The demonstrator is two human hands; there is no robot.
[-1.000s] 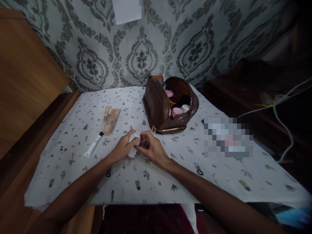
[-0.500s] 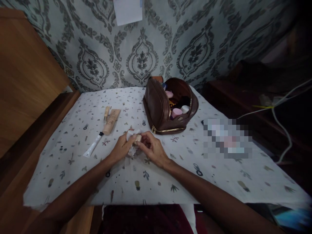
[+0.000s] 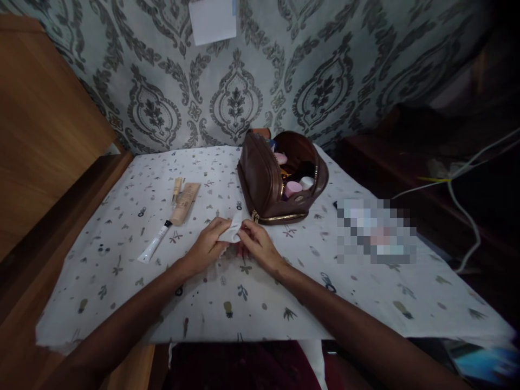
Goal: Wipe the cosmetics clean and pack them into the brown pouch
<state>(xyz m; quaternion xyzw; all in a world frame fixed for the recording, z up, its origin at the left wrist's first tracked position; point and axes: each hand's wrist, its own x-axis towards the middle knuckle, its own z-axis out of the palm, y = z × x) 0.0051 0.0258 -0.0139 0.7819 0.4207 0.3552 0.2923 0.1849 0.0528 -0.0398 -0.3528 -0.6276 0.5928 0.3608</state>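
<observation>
A crumpled white wipe or tissue (image 3: 232, 233) is stretched between my two hands, just above the cloth in front of the bag. My left hand (image 3: 208, 245) grips its left side, with the fingers curled round it. On the right side, my right hand (image 3: 260, 246) pinches the wipe between thumb and fingers. Whatever the wipe may be wrapped round is hidden. Left of my hands lie a beige tube (image 3: 186, 203), a smaller beige tube (image 3: 177, 189) and a white tube with a black cap (image 3: 155, 242).
A brown cosmetic bag (image 3: 260, 179) stands unzipped behind my hands, holding a pink-capped container (image 3: 293, 188) and other items. A pixelated object (image 3: 376, 230) lies at the right. Patterned cloth (image 3: 244, 319) covers the table. A wooden cabinet (image 3: 49, 103) borders the left; a white cable (image 3: 467, 233) hangs at the right.
The small beige item that showed between my fingers is now out of sight behind the wipe. My hands have shifted slightly right, and the wipe is pulled across between them.
</observation>
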